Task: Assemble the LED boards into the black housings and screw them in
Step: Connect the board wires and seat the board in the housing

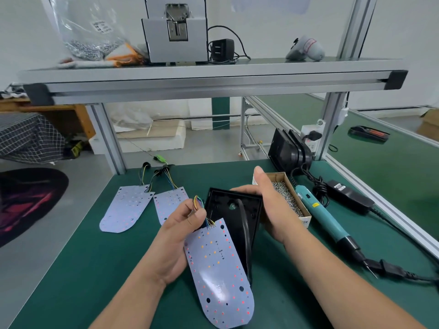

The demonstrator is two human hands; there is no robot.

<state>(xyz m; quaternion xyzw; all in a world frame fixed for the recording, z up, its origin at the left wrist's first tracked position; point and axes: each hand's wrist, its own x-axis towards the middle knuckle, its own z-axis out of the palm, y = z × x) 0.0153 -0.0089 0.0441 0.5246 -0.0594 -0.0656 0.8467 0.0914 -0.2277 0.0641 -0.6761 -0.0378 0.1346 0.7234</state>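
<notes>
Head view: your left hand (180, 236) pinches the wires (199, 205) of the LED board (218, 276), your right hand (268, 205) grips the black housing (221, 200); seating and screwing seem left to do.

Glossy white LED board (219, 274), matt black plastic housing (234, 210), cardboard screw box (298, 200), green matt tabletop (95, 269).

Screw box (304, 221), just right of the right fingers (244, 189): end label reads "TER", remainder cut off. Labels on bag (95, 27), adapter (349, 197) and screwdriver (318, 210): illegible.
</notes>
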